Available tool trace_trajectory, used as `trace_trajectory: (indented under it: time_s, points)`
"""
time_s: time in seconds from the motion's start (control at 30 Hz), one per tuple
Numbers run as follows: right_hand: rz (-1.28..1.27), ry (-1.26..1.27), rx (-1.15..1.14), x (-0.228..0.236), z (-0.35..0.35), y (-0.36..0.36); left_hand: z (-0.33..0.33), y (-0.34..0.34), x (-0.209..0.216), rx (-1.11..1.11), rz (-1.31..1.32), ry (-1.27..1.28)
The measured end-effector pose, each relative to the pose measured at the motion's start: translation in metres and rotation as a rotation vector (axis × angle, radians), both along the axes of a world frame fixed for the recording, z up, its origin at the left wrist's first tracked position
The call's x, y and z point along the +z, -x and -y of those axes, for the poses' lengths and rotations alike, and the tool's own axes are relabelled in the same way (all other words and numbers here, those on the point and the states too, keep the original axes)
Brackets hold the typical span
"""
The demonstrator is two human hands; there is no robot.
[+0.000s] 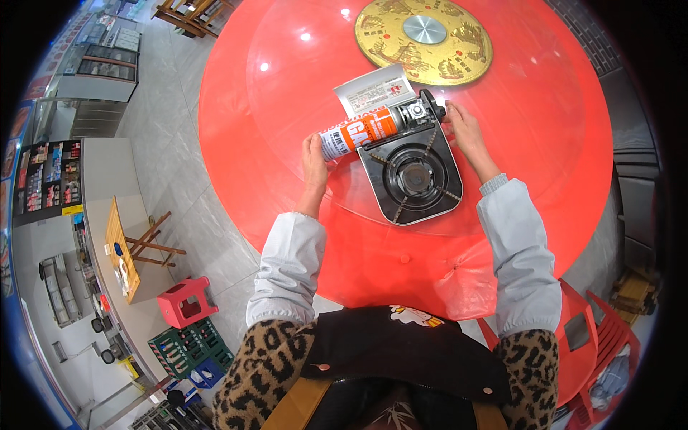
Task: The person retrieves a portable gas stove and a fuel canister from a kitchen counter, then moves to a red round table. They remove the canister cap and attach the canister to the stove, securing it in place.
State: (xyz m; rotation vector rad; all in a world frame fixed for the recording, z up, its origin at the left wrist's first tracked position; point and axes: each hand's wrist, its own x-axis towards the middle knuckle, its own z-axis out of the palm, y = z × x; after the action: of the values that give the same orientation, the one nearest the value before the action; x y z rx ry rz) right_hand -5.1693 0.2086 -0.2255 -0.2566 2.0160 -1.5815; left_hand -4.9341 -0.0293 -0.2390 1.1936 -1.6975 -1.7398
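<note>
A black portable gas stove [411, 180] with a round burner sits on the red table, its burner side toward me. Along its far side lies an orange and white gas canister [367, 130], its right end against the stove's valve housing. The stove's white lid [374, 89] is flipped up behind the canister. My left hand [314, 159] is closed round the canister's left end, thumb along its near side. At the stove's far right corner, my right hand [464, 129] grips the stove by the control knob; some of its fingers are hidden.
A gold patterned turntable [459, 56] with a silver centre stands at the far side of the red round table [287, 79]. To the left on the floor are a red plastic stool [185, 301], a green crate [188, 350] and a folding wooden table [123, 251]. Red chairs [584, 337] stand at the lower right.
</note>
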Motion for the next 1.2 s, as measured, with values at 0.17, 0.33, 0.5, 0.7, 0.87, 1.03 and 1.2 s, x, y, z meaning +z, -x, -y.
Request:
trace_trajectory:
  time_s: [0.17, 0.33, 0.5, 0.7, 0.87, 1.03, 1.2]
  points:
    - [0.015, 0.031, 0.009, -0.002, 0.006, 0.004, -0.003, 0.003, 0.003, 0.001, -0.017, 0.052]
    - [0.034, 0.033, 0.004, -0.008, 0.007, 0.007, -0.002, 0.005, 0.007, -0.038, -0.014, 0.034]
    - [0.039, 0.023, 0.043, -0.006, 0.006, 0.01, -0.005, 0.009, 0.01, -0.027, -0.045, 0.016]
    - [0.042, -0.041, 0.108, -0.002, 0.005, 0.01, -0.006, 0.01, 0.014, -0.04, -0.026, -0.012]
    - [0.179, 0.054, 0.092, 0.0, 0.006, 0.013, -0.006, 0.01, 0.015, -0.039, -0.037, -0.014]
    - [0.262, 0.138, 0.082, 0.002, 0.007, 0.015, -0.007, 0.01, 0.012, -0.029, -0.036, 0.001]
    - [0.304, 0.21, 0.103, 0.0, 0.007, 0.018, -0.006, 0.012, 0.008, -0.011, -0.03, 0.042]
